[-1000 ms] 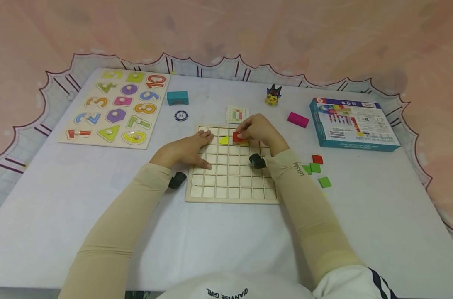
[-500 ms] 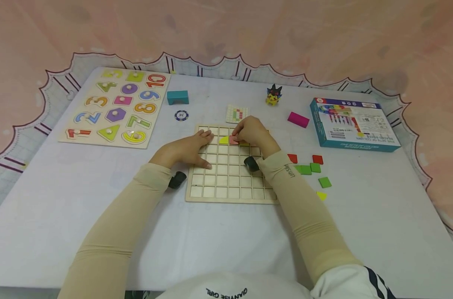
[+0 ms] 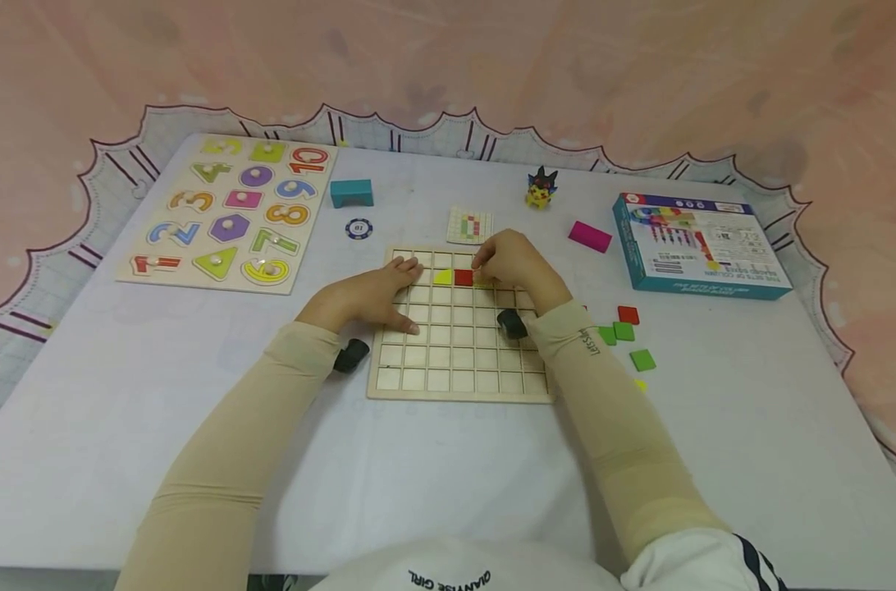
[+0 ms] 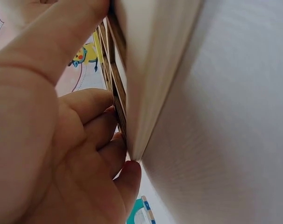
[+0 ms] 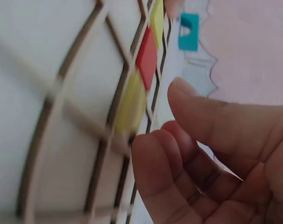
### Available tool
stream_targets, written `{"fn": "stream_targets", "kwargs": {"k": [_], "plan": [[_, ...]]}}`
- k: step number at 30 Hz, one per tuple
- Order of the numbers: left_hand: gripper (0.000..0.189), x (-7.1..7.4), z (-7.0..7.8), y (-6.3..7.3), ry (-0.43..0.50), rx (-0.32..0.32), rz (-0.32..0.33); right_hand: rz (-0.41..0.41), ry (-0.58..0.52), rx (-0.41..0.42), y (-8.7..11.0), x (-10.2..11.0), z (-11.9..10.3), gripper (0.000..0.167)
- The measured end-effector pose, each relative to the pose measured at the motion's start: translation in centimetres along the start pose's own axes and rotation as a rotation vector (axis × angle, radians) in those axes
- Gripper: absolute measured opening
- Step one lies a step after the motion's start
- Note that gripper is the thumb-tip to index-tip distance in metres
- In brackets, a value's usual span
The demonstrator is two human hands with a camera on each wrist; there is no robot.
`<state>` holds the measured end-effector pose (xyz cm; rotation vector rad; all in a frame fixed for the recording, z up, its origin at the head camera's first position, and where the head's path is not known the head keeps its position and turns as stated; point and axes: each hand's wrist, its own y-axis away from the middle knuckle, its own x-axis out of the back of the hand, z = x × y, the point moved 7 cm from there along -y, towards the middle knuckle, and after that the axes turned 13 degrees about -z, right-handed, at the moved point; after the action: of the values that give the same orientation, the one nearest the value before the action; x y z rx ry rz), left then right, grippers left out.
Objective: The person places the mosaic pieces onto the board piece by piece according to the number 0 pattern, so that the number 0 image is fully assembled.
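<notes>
My left hand (image 3: 361,295) rests on the left side of a wooden grid board (image 3: 439,337), fingers spread over its cells. In the left wrist view its fingertips touch the board's edge (image 4: 155,60). A red square tile (image 3: 464,278) lies in a cell of an upper row, between two yellow tiles. The left yellow tile (image 3: 442,277) shows plainly; the right yellow tile (image 5: 131,105) is partly hidden by my hand in the head view. Just right of the red tile hovers my right hand (image 3: 520,267), fingers loosely bent, thumb apart from them, nothing between.
A small pattern card (image 3: 468,226) lies beyond the board. Loose green tiles (image 3: 643,360), a red tile (image 3: 628,315) and a yellow tile lie to the right. A boxed game (image 3: 702,246), magenta block (image 3: 590,236), toy figure (image 3: 541,189), teal block (image 3: 351,194), poker chip (image 3: 358,229) and number puzzle (image 3: 226,215) stand around.
My right hand brought the red tile down into the cell between the yellow ones, let go of it and moved slightly right. The left hand stayed still.
</notes>
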<state>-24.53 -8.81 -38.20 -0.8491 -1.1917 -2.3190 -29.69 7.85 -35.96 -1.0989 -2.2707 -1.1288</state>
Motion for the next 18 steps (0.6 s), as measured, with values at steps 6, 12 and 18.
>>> {"fn": "stream_targets", "kwargs": {"k": [6, 12, 18], "plan": [[0.098, 0.1, 0.1, -0.2, -0.007, 0.007, 0.0, 0.011, -0.016, -0.019, 1.6, 2.0, 2.3, 0.016], [0.098, 0.2, 0.2, 0.1, 0.011, 0.001, 0.001, -0.021, -0.045, -0.085, 3.3, 3.4, 5.8, 0.02], [0.098, 0.1, 0.1, -0.1, 0.006, 0.002, -0.009, -0.027, -0.045, -0.122, 5.3, 4.2, 9.1, 0.025]]}}
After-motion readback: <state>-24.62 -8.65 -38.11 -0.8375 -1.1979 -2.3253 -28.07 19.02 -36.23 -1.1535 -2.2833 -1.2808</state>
